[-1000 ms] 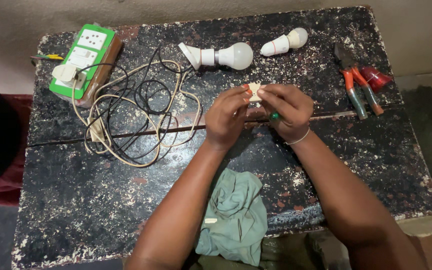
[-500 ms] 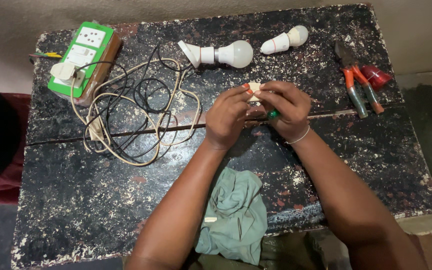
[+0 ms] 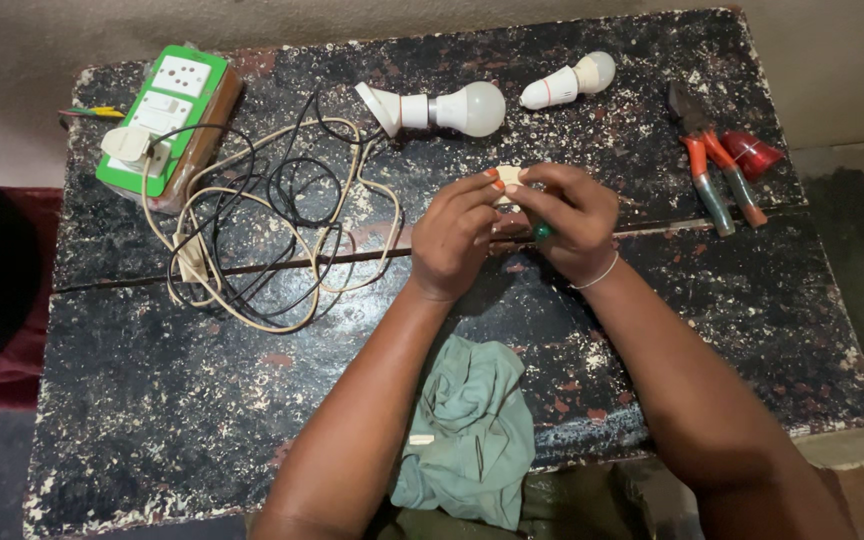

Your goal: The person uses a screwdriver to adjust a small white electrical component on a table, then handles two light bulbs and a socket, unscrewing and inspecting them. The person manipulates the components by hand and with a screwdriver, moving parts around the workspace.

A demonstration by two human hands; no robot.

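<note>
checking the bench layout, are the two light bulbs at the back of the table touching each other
Apart. The head view shows bare dark tabletop between the larger bulb and the smaller bulb.

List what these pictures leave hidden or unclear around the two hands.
- Small white part, head view: mostly covered by the left hand and right hand; its kind is unclear.
- Green tool tip: the rest is inside the right hand.
- Green cloth: its lower edge is cut off by the frame's bottom.
</note>
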